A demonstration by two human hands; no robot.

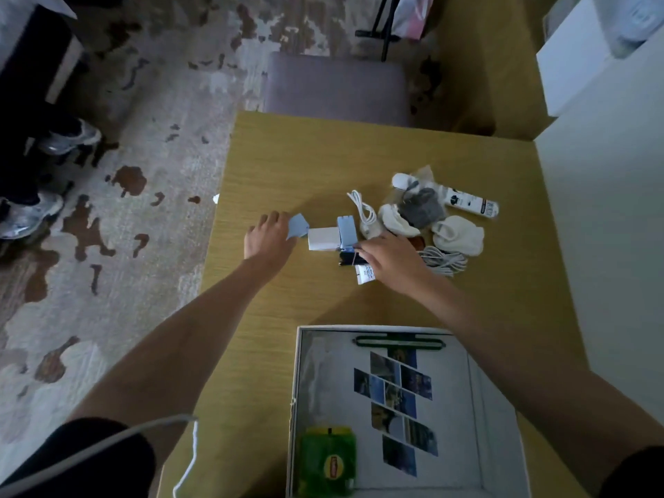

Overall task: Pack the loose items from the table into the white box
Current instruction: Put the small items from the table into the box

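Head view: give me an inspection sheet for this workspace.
Surface: yellow wood table, mostly bare at the far end.
Job's things: white box open, holding a green tea pack; loose socks, spray bottle, blue-white carton.
Clutter: nothing seen.
Hands: left hand holds a blue card; right hand rests on small items.
Cables: white cables coiled on the table.
Surroundings: patterned rug, chair.
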